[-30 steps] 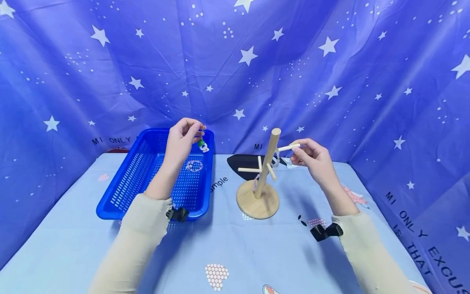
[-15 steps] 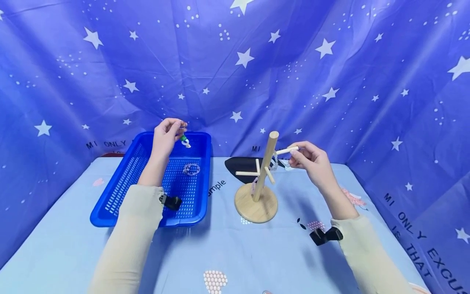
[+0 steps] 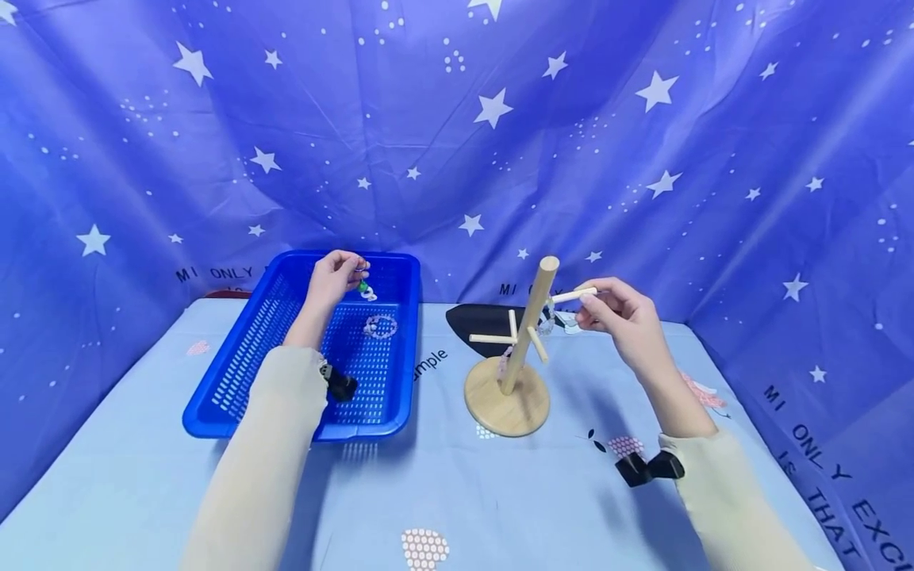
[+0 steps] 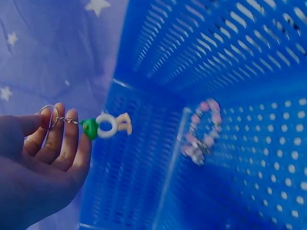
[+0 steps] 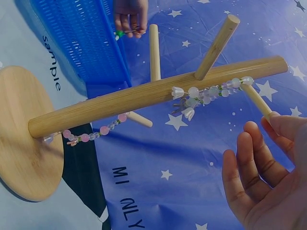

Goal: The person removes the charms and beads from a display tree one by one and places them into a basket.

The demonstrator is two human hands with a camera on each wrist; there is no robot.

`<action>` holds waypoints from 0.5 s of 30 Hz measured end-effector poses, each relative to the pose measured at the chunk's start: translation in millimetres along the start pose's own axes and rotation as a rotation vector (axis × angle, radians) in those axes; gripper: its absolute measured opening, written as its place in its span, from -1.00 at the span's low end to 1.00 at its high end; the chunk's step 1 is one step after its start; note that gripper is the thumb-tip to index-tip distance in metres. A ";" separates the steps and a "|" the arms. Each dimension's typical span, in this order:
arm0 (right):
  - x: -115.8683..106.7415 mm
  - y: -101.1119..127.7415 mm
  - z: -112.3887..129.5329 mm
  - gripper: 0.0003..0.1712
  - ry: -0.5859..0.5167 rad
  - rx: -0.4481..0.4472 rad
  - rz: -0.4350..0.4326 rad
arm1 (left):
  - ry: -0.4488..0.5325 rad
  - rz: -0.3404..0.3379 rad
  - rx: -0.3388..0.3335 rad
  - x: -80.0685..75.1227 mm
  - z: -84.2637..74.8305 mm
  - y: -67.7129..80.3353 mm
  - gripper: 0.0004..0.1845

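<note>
My left hand [image 3: 332, 279] pinches the metal ring of a keychain [image 4: 91, 128] above the blue basket [image 3: 410, 357]. From its short chain hang a green piece, a white ring and a small beige end. Inside the basket lies a pink and clear beaded bracelet [image 4: 204, 129]. My right hand [image 3: 621, 317] pinches the end of an upper peg [image 5: 257, 101] on the wooden stand [image 3: 530, 325]. A pale beaded bracelet [image 5: 211, 93] with white flower charms hangs on that peg, near the post. Lower on the stand hangs a pink beaded bracelet [image 5: 91, 136].
The stand's round base [image 3: 507, 404] rests on the light blue tablecloth [image 3: 457, 492], right of the basket. Other bare pegs [image 3: 491, 339] stick out from the post. A blue star-patterned curtain [image 3: 457, 143] rises behind the table.
My left hand has moved left and then lower over the basket with the keychain. My right hand keeps its pinch on the peg. The head view has shifted slightly.
</note>
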State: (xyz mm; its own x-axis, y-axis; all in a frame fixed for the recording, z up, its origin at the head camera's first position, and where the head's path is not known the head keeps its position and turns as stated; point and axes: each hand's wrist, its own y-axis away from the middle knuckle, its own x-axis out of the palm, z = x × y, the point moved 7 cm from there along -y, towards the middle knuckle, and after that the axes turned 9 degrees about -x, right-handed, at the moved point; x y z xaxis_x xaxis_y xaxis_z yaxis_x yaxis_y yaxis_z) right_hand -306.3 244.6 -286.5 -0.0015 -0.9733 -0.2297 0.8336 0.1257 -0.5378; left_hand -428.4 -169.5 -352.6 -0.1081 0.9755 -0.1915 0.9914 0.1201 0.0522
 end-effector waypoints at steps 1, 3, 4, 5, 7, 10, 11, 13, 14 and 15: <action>-0.2 0.2 0.2 -0.88 0.002 0.001 0.001 | -0.010 0.014 -0.023 0.6 3.2 -1.4 -0.67; -0.5 0.6 0.1 -0.89 0.007 0.003 0.002 | -0.035 0.043 -0.063 1.6 9.7 -3.9 -0.66; -0.5 0.7 0.0 -0.88 0.005 0.003 0.003 | -0.051 0.057 -0.081 2.0 12.8 -4.8 -0.66; -0.6 0.7 -0.1 -0.88 0.003 0.003 0.003 | -0.069 0.072 -0.093 2.3 15.7 -5.8 -0.65; -0.6 0.5 -0.3 -0.88 -0.001 0.001 0.003 | -0.093 0.103 -0.106 3.4 20.9 -8.0 -0.66; -0.8 0.2 -0.6 -0.88 -0.005 -0.003 0.002 | -0.107 0.159 -0.120 5.7 28.0 -11.4 -0.73; -0.9 0.1 -0.8 -0.88 -0.006 -0.003 0.001 | -0.109 0.180 -0.127 6.5 30.3 -12.0 -0.75; -0.9 -0.1 -1.1 -0.88 -0.011 -0.002 0.001 | -0.130 0.209 -0.149 8.0 34.9 -12.9 -0.77; -1.0 -0.2 -1.2 -0.88 -0.013 -0.002 0.000 | -0.156 0.219 -0.167 8.4 37.4 -12.7 -0.77; -1.0 -0.3 -1.3 -0.88 -0.016 -0.003 0.000 | -0.182 0.227 -0.185 8.6 39.6 -12.1 -0.76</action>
State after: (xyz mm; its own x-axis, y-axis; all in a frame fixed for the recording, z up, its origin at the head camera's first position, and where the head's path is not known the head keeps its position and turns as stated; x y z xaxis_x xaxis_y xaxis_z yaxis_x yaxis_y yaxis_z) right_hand -307.2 245.7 -287.2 0.0072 -0.9761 -0.2170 0.8322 0.1262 -0.5399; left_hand -438.4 -169.8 -393.7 0.1455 0.9342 -0.3257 0.9565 -0.0487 0.2876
